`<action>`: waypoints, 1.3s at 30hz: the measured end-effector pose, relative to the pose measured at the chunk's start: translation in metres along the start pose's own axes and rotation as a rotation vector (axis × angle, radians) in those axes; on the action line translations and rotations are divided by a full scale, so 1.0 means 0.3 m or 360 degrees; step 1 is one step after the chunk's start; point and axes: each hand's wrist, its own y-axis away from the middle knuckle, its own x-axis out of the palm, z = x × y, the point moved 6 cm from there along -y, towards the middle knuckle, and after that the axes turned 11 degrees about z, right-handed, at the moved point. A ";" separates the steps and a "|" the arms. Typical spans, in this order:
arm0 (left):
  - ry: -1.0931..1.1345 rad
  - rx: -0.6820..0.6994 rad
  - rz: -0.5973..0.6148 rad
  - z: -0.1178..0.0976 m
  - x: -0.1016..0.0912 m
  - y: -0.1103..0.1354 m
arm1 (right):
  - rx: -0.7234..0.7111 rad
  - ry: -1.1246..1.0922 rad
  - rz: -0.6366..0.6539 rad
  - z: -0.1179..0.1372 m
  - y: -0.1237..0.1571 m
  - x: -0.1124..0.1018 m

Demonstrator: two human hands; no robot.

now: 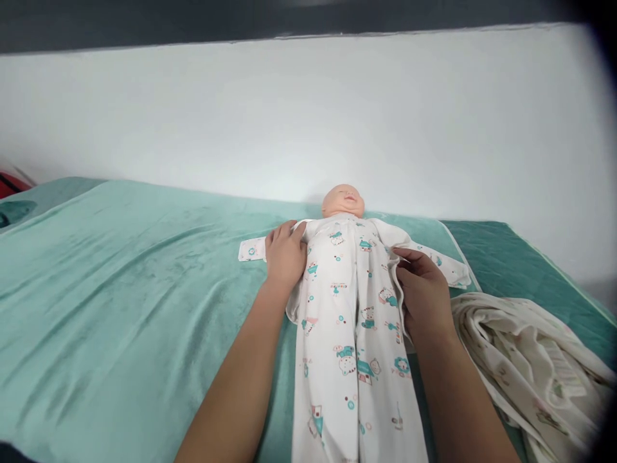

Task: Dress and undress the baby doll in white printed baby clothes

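A baby doll (343,200) lies on its back, its bald head toward the wall. White baby clothes (337,302) with teal and pink animal prints cover its body, with long legs running toward me. One sleeve (252,249) sticks out to the left, the other (446,265) to the right. My left hand (286,254) is closed at the doll's upper side by the left sleeve, its thumb against the garment's edge. At the opposite side my right hand (420,283) pinches the garment's edge between thumb and fingers. The doll's own hands and legs are hidden.
A crumpled white printed cloth (535,366) lies at the right beside my forearm. Beneath everything spreads a light green blanket (144,308), with a darker green quilted cover (501,257) at the right. A white wall (289,122) rises behind. Something red (10,185) shows at far left.
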 end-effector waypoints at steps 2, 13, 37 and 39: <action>0.0008 -0.0016 0.0014 0.004 -0.001 -0.002 | -0.0021 0.0089 -0.0068 -0.002 -0.012 -0.033; 0.0079 -0.0102 -0.0004 0.029 -0.012 0.002 | -0.0508 0.0841 -0.0454 0.090 -0.013 -0.117; 0.0188 -0.0055 0.0069 0.053 -0.014 -0.019 | -0.0081 0.1804 0.0248 0.052 -0.445 -0.064; 0.0223 -0.0071 0.0065 0.058 -0.016 -0.022 | -0.0303 0.1710 0.0307 0.107 -0.404 -0.028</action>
